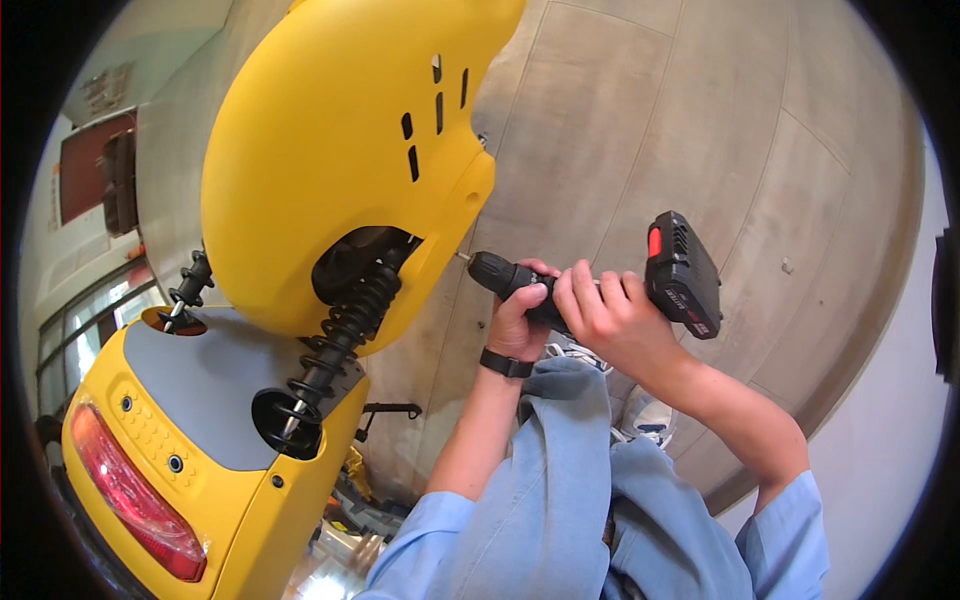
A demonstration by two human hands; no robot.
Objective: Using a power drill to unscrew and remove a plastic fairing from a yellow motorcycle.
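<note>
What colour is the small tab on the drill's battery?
The tab is red, against the black battery; the head view shows it.

drill [496,273]: black
battery pack [688,278]: black, red patch
curved shell [320,140]: yellow, dark slots
rear body [262,530]: yellow, small repeated motif near tail light
top panel [205,375]: grey
tail light [135,485]: red
springs [345,325]: black
floor [640,150]: grey-brown, wood-grain planks
jeans [550,480]: faded blue
sleeves [785,530]: light blue
wristband [506,364]: black

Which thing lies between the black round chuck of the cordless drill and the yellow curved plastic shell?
In the head view, a thin silvery bit lies there, pointing from the chuck toward the shell; I cannot tell whether its tip touches.
</note>
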